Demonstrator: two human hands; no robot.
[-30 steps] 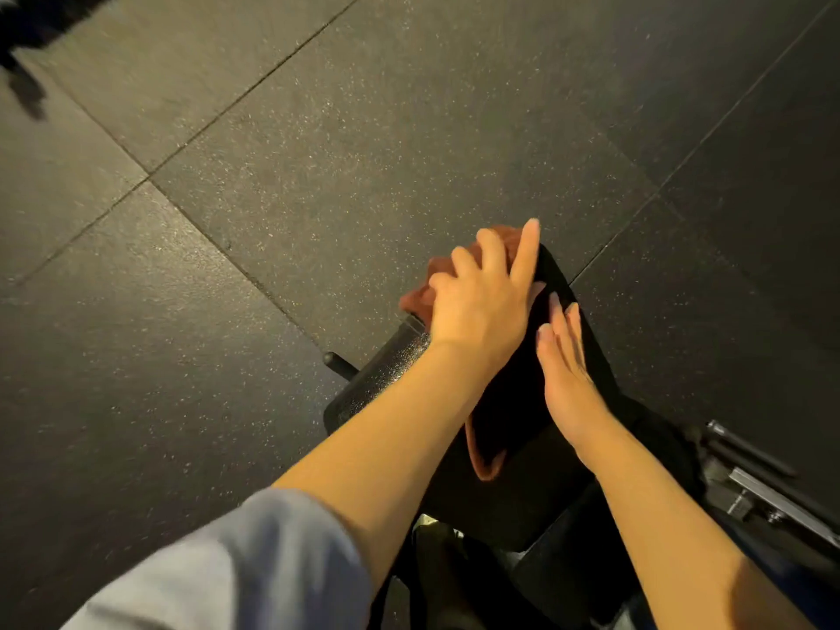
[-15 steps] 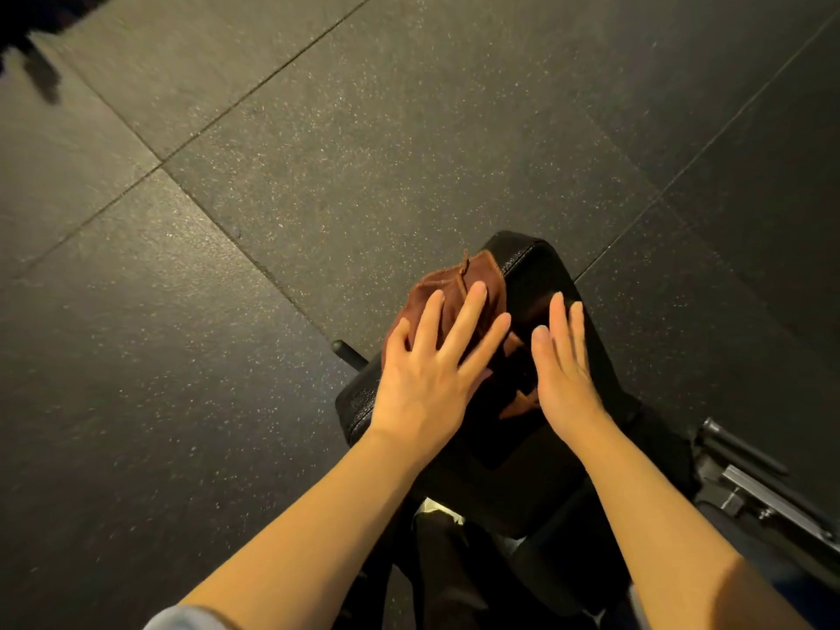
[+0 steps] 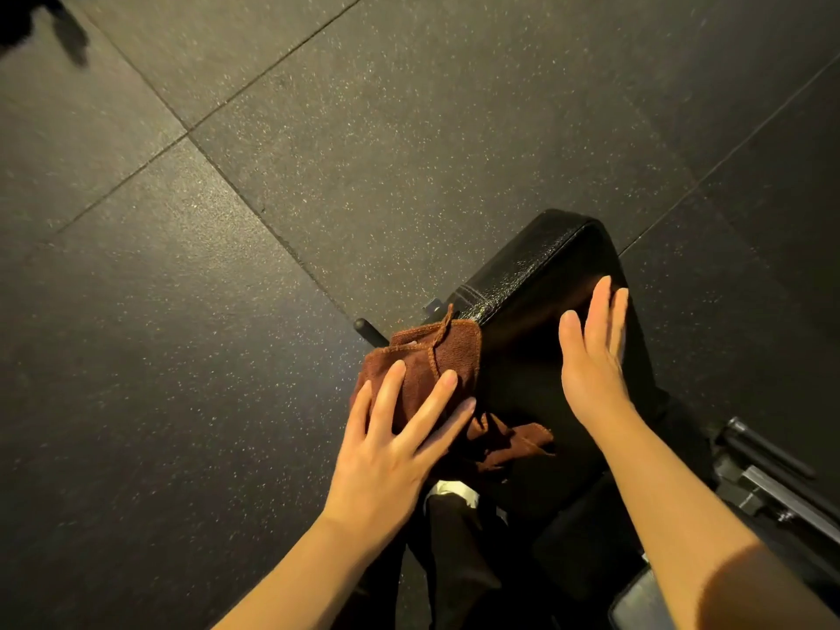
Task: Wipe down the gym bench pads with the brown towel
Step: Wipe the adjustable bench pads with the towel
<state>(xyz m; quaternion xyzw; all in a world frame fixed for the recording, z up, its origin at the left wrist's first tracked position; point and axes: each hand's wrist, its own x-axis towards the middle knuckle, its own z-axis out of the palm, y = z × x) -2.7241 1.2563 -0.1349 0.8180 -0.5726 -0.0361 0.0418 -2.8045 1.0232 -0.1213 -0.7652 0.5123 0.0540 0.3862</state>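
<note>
A black gym bench pad [image 3: 541,275] runs from the lower middle up toward the centre right. The brown towel [image 3: 432,356] lies bunched on the pad's left side edge, one corner trailing across the top near me. My left hand [image 3: 391,447] presses flat on the towel with straight, spread fingers. Flat on the pad's right side rests my right hand [image 3: 591,356], fingers straight and together. The near end of the pad is hidden by my arms.
Dark speckled rubber floor tiles [image 3: 318,152] surround the bench. A black handle knob [image 3: 366,329] sticks out under the pad's left edge. Metal frame parts [image 3: 772,484] of the bench lie at the lower right. A dark shape [image 3: 27,15] sits at the top left corner.
My left hand has slid the towel from the pad's far end back toward me along the left edge. My right hand has stayed flat on the pad's right side.
</note>
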